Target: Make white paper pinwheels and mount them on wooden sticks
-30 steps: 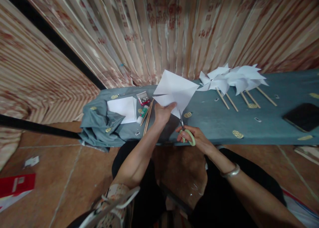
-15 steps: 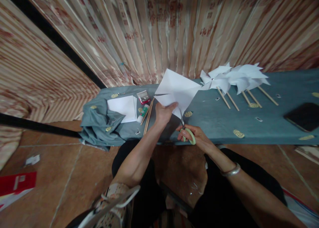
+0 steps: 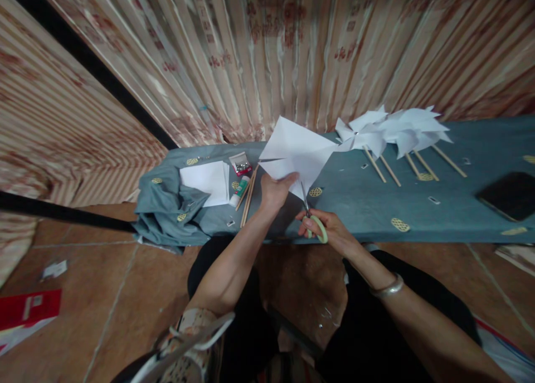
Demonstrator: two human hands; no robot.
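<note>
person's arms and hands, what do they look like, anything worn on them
The left hand and right hand are bare, without gloves. A plain silver-coloured bangle circles the right forearm near the wrist. The left arm has a pale sleeve with dark patterning, ending near the elbow.

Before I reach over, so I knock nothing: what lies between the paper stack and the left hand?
In the head view, a green-white tube and wooden sticks lie between paper stack and left hand; a small box sits farther back.
</note>
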